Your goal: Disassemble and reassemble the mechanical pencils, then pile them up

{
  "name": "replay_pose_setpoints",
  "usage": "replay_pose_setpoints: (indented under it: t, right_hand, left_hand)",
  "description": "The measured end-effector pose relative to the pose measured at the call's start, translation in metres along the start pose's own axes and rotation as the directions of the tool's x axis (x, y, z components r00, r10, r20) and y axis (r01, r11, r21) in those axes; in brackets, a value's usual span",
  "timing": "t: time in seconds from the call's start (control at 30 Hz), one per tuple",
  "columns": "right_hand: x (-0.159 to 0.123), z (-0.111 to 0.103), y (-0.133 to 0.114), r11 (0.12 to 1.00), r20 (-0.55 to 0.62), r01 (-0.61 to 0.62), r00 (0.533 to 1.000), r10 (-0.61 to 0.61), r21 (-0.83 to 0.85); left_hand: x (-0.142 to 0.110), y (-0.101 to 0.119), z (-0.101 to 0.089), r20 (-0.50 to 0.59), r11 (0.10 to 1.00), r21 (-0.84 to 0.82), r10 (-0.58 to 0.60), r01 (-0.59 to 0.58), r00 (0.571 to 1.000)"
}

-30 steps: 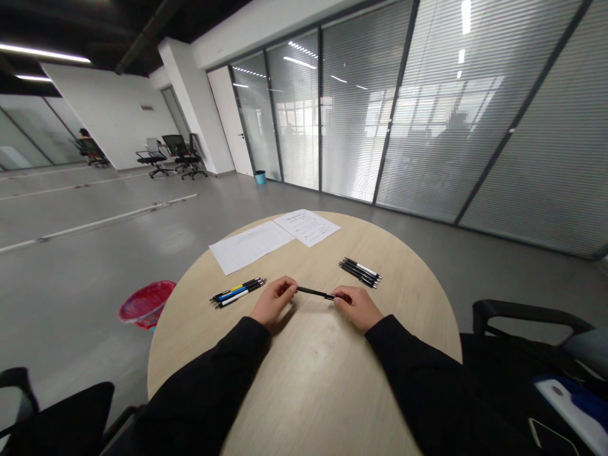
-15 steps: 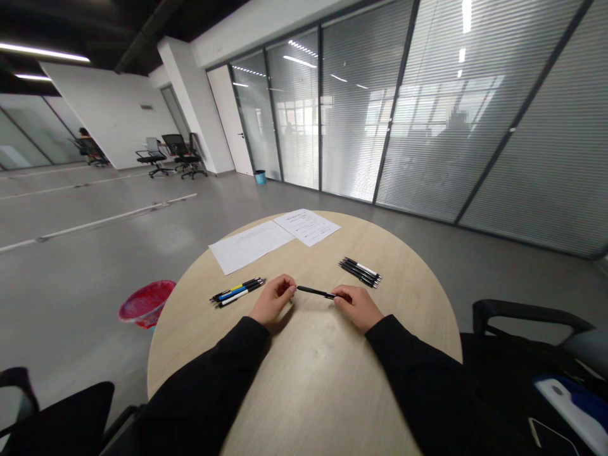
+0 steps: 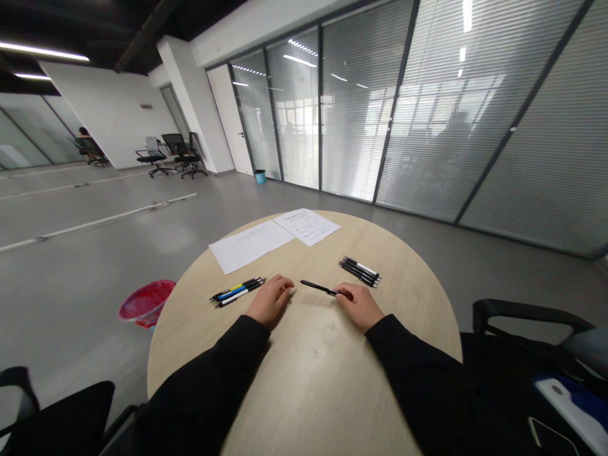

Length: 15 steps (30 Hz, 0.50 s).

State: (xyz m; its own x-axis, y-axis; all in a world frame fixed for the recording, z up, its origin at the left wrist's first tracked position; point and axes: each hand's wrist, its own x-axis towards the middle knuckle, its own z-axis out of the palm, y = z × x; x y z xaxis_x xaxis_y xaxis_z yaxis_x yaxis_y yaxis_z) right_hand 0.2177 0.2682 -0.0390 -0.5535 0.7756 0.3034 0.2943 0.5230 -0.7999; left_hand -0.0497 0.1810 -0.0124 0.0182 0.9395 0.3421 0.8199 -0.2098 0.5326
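My right hand [image 3: 358, 306] is closed around the rear end of a slim black pen [image 3: 317, 287]. The pen points left, its thin tip free in the air. Just left of that tip is my left hand [image 3: 272, 299], apart from the pen, its fingers loosely bent with a gap by the thumb. Beside the left hand lies a group of pens [image 3: 237, 291] with black, yellow, blue and white barrels. Beyond the right hand, several mostly black pens [image 3: 360, 272] lie side by side, one with a white part.
Two printed sheets [image 3: 251, 245] lie at the far side of the round wooden table [image 3: 313, 392]. On the floor to the left stands a red basket [image 3: 146, 303]. A black armchair [image 3: 527, 310] at the right bears a phone [image 3: 553, 437].
My left hand has let go of the pen's tip end and drawn slightly left. The pen's free end has risen a little in my right hand.
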Motion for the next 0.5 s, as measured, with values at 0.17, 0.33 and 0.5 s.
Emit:
replay_pose_setpoints:
  t: [0.17,0.33,0.5]
  right_hand:
    - [0.0000,0.0003,0.0006,1.000,-0.007,0.011,1.000,-0.011,-0.022]
    - [0.0005,0.0010,0.0017,1.000,-0.004,0.004,1.000,-0.004,-0.029]
    - [0.0014,0.0002,-0.0001,0.999,-0.005,0.009,1.000,-0.009,-0.032]
  left_hand:
    - [0.0020,-0.0042,-0.0011,0.058,0.993,0.077,0.088,-0.092,0.994]
    - [0.0054,-0.0099,0.0011,0.074,0.985,0.133,0.100,-0.110,0.992]
    - [0.0082,-0.0086,0.0017,0.131,0.960,0.226,0.136,-0.163,0.982]
